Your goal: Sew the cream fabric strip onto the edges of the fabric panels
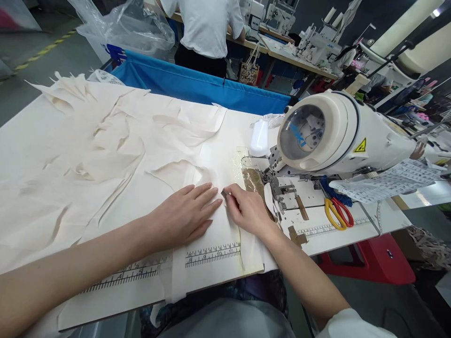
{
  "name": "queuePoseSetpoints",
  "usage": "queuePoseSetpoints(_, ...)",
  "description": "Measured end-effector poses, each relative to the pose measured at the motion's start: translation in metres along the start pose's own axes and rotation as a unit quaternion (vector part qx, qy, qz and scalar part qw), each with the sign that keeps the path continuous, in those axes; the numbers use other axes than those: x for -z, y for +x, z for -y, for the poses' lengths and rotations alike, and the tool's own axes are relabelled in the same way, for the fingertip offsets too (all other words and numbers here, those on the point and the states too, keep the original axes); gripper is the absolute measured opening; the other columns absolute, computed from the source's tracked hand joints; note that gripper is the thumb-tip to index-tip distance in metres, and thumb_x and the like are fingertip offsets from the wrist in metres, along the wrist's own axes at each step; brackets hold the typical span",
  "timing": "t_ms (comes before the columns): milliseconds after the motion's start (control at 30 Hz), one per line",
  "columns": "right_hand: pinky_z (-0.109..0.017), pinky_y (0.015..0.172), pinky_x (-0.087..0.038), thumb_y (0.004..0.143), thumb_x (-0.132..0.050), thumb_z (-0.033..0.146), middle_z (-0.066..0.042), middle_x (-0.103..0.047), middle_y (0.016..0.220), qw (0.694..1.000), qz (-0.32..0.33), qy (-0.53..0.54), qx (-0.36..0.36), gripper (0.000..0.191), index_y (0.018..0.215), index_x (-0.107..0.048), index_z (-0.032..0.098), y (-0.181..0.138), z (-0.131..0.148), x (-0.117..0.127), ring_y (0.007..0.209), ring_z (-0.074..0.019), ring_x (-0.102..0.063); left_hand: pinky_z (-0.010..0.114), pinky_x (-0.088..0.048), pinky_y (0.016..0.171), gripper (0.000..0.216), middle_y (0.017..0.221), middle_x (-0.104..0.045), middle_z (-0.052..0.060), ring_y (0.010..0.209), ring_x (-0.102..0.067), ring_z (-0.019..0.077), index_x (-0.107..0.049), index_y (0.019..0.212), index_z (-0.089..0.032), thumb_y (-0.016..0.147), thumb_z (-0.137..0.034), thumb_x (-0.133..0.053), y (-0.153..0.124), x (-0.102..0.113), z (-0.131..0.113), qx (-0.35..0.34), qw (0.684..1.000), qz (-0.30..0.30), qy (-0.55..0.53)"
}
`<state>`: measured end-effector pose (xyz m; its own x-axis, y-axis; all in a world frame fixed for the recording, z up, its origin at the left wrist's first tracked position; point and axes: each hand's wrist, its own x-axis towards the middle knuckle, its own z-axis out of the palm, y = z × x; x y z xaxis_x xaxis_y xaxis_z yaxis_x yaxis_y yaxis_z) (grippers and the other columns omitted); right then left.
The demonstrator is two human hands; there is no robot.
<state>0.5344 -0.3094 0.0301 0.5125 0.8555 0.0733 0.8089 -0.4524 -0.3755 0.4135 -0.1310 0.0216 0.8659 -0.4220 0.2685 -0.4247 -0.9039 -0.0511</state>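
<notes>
My left hand (186,213) lies flat on thin off-white fabric (179,174) on the white table, its fingers stretched to the right. Close beside its fingertips, my right hand (246,209) is closed in a pinch. A small dark grey tip (224,193) shows at its fingers; what it belongs to is hidden. A pale fabric strip (178,277) runs from under my left hand over the front edge. To the right of my right hand stands a white sewing machine (322,131) with a metal needle area (278,183).
Crumpled off-white cloth pieces (95,141) cover the table's left. Yellow-and-red-handled scissors (338,213) and a wooden-handled tool (301,206) lie by the machine. Printed rulers (213,253) mark the front edge. Behind are a blue cloth bin (197,84) and a person (206,28); a red stool (384,258) stands right.
</notes>
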Motion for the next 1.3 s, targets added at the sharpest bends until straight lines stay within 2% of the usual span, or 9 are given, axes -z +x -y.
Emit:
queuePoseSetpoints(233, -0.030, 0.060, -0.035, 0.099, -0.038, 0.020, -0.007, -0.076, 0.087, 1.000, 0.012, -0.021, -0.003, 0.023, 0.109, -0.059, 0.018, 0.004, 0.004, -0.001, 0.071, -0.0216, -0.068, 0.051, -0.052, 0.098, 0.040, 0.134, -0.060, 0.024, 0.127, -0.055, 0.0396, -0.059, 0.130, -0.006, 0.098, -0.026, -0.047, 0.002, 0.001, -0.001, 0.002, 1.000, 0.021, -0.011)
queuePoseSetpoints(367, -0.029, 0.059, -0.033, 0.098, -0.040, 0.018, -0.008, -0.076, 0.087, 0.999, 0.020, -0.027, 0.004, 0.021, 0.105, -0.060, 0.017, 0.004, 0.005, 0.003, 0.070, -0.0213, -0.067, 0.050, -0.051, 0.100, 0.041, 0.134, -0.060, 0.022, 0.128, -0.055, 0.0379, -0.058, 0.132, -0.009, 0.097, -0.028, -0.049, 0.001, 0.001, -0.001, 0.012, 0.999, 0.026, -0.019)
queuePoseSetpoints(533, -0.029, 0.057, -0.029, 0.093, -0.045, 0.016, -0.004, -0.071, 0.072, 0.999, 0.031, -0.013, 0.020, 0.016, 0.093, -0.061, 0.019, 0.000, 0.001, 0.010, 0.061, -0.0195, -0.061, 0.051, -0.052, 0.096, 0.039, 0.139, -0.059, 0.019, 0.129, -0.054, 0.0376, -0.059, 0.132, -0.011, 0.098, -0.027, -0.046, 0.000, 0.002, -0.003, 0.017, 0.999, 0.030, -0.001)
queuePoseSetpoints(767, -0.027, 0.063, -0.042, 0.098, -0.037, 0.021, -0.002, -0.066, 0.074, 0.999, -0.017, 0.050, -0.012, 0.023, 0.106, -0.058, 0.017, 0.000, -0.004, 0.007, 0.062, -0.0166, -0.059, 0.053, -0.050, 0.100, 0.038, 0.138, -0.060, 0.020, 0.129, -0.054, 0.0374, -0.059, 0.131, -0.008, 0.098, -0.023, -0.045, -0.001, -0.001, 0.000, 0.014, 1.000, 0.004, -0.024)
queuePoseSetpoints(967, -0.026, 0.060, -0.041, 0.092, -0.044, 0.021, 0.002, -0.061, 0.066, 0.995, -0.038, 0.092, -0.016, 0.019, 0.101, -0.060, 0.019, -0.005, -0.002, 0.004, 0.058, -0.0156, -0.055, 0.050, -0.048, 0.105, 0.038, 0.134, -0.061, 0.020, 0.127, -0.056, 0.0336, -0.060, 0.127, -0.006, 0.097, -0.022, -0.043, 0.002, -0.002, -0.001, 0.012, 0.998, 0.013, -0.061)
queuePoseSetpoints(1100, -0.028, 0.062, -0.041, 0.093, -0.043, 0.019, -0.001, -0.068, 0.071, 0.999, -0.014, 0.037, -0.014, 0.022, 0.105, -0.061, 0.018, -0.005, 0.001, 0.001, 0.060, -0.0174, -0.060, 0.051, -0.047, 0.107, 0.042, 0.136, -0.060, 0.021, 0.130, -0.054, 0.0354, -0.057, 0.132, -0.006, 0.098, -0.027, -0.044, 0.002, -0.003, -0.005, 0.015, 0.998, 0.019, -0.054)
queuePoseSetpoints(1300, -0.030, 0.065, -0.042, 0.096, -0.038, 0.020, -0.008, -0.077, 0.093, 1.000, -0.009, 0.011, -0.019, 0.025, 0.110, -0.059, 0.019, -0.003, 0.006, 0.000, 0.076, -0.0230, -0.070, 0.049, -0.046, 0.107, 0.044, 0.133, -0.061, 0.022, 0.129, -0.053, 0.0358, -0.057, 0.133, -0.007, 0.096, -0.029, -0.049, 0.002, -0.003, -0.007, 0.009, 0.999, 0.004, -0.047)
